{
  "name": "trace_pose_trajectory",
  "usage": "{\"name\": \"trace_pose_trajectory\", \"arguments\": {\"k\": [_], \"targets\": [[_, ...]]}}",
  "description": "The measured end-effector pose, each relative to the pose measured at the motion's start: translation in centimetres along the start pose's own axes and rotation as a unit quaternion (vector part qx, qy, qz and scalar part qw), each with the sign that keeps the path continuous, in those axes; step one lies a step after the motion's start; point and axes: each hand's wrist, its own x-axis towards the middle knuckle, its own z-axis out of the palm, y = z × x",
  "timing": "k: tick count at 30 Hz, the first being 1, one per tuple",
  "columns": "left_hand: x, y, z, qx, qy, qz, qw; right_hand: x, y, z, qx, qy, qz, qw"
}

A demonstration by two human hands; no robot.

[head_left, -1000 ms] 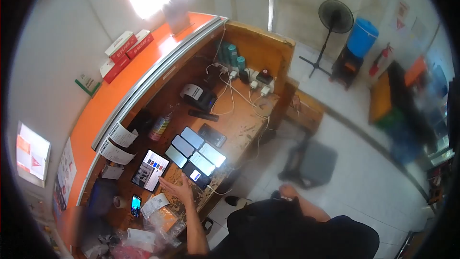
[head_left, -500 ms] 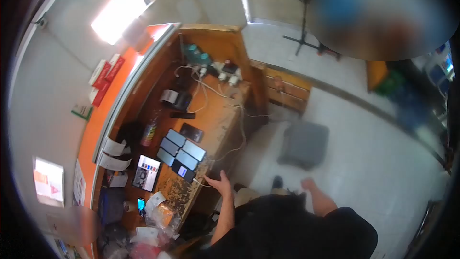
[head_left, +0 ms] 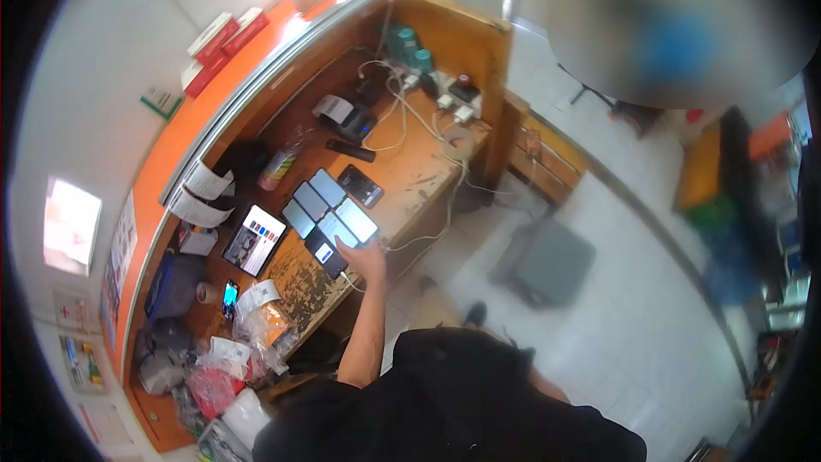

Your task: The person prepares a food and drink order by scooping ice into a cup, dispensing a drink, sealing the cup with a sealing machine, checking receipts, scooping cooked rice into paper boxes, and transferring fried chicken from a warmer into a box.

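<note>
1. left hand (head_left: 366,258). from my remote seat i see it at the front edge of the tabletop (head_left: 415,167), its fingertips lapping over the near end of the middle phone (head_left: 332,228) in the nearer row.

2. state of the hand. the fingers appear loosely bent; i cannot tell whether they pinch the phone or only rest on its screen.

3. principal relation. the middle phone lies ahead of the left hand and slightly to its left. its long axis runs from the covered end away across the tabletop, roughly square to the front edge; the forearm meets that axis at a slant.

4. neighbours. a bright phone (head_left: 356,216) lies to the right of the middle phone and a dark phone (head_left: 323,251) with a lit patch to its left, their long axes nearly parallel. the farther row (head_left: 310,201) holds three more phones.

5. cable. a white cable (head_left: 351,281) meets the near end of the dark phone, just beside the left hand.

6. nearer hand. the left is plainly nearer; i cannot see the right hand, only part of the right forearm (head_left: 547,386) beside the black garment (head_left: 462,402).

7. surroundings. a lit tablet (head_left: 254,241) lies farther left, apart from the phones.
</note>
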Motion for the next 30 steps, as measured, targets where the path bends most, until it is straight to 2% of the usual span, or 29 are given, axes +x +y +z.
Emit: {"name": "trace_pose_trajectory", "arguments": {"k": [2,7,8,9,10,11,12,13,14,15,17,20,21,22,23,27,30], "targets": [[3.5,-1.8,-0.2,0.033,0.05,-0.007,0.998,1.3,-0.5,-1.7,-0.024,-0.012,-0.03,0.999],[11.5,-6.0,-1.3,0.01,0.139,-0.031,0.99,8.2,-1.0,-7.7,-0.138,0.002,-0.124,0.983],[13.4,-6.0,-1.0,0.005,0.144,-0.039,0.989,10.8,0.5,-7.4,-0.016,0.027,-0.07,0.997],[15.0,-5.9,-0.8,0.019,0.11,-0.025,0.993,13.5,2.0,-6.9,0.111,0.063,-0.025,0.991],[16.7,-5.9,-0.2,0.031,0.075,-0.009,0.997,13.3,-1.6,-13.1,0.306,0.055,0.092,0.946],[19.3,-6.8,2.6,0.003,0.054,0.03,0.998,13.1,-5.0,-19.5,0.487,0.095,0.205,0.844],[22.0,-7.7,5.3,-0.027,0.031,0.067,0.997,13.2,-6.7,-23.4,0.479,0.094,0.209,0.847],[24.4,-7.4,8.4,-0.047,0.022,0.101,0.994,13.5,-7.8,-25.5,0.543,0.1,0.187,0.813],[26.8,-4.0,9.7,-0.048,-0.019,0.123,0.991,13.5,-9.3,-27.4,0.605,0.108,0.165,0.772],[29.3,-2.9,12.0,-0.052,-0.045,0.156,0.985,12.1,-11.8,-29.8,0.596,0.144,0.192,0.766],[34.0,1.3,14.9,0.047,-0.119,0.066,0.99,11.5,-9.9,-27.5,0.579,0.153,0.209,0.773],[40.7,2.1,19.5,0.073,-0.177,0.031,0.981,6.5,-6.5,-23.5,0.477,0.125,0.273,0.826],[42.0,2.6,20.0,0.098,-0.212,0.018,0.972,3.6,-5.8,-22.2,0.244,0.073,0.162,0.953],[43.2,3.2,20.0,0.117,-0.243,0.009,0.963,0.8,-5.1,-20.9,-0.017,0.084,0.047,0.995],[44.2,3.9,19.7,0.125,-0.266,0.004,0.956,-1.6,-5.5,-19.9,-0.059,0.07,0.029,0.995],[46.1,8.6,15.2,0.07,-0.319,0.006,0.945,-4.7,-8.1,-18.8,0.136,-0.005,0.204,0.969],[53.1,-3.0,27.3,0.102,-0.247,0.186,0.945,-2.1,-9.2,-19.4,0.166,-0.012,0.222,0.961]]}}
